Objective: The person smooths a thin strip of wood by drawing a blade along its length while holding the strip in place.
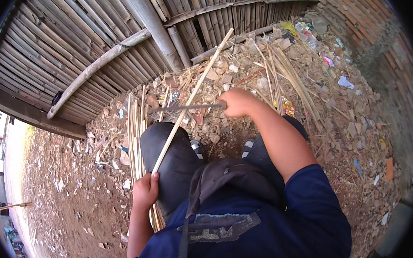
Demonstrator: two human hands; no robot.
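Bamboo strip (192, 97) and knife (186, 108) in hands (145, 191)

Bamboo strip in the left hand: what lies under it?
The strip crosses the left knee, with a blade held by the right hand against it. The left hand covers its lower end; rubble lies beneath farther up.

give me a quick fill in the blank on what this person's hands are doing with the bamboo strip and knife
1. The left hand grips the lower end of a long bamboo ____.
2. The right hand holds a knife whose blade lies ____ the strip.
3. The strip rests over the person's ____ knee.
4. Behind the rubble stands a fence of ____.

Missing words: strip; across; left; bamboo
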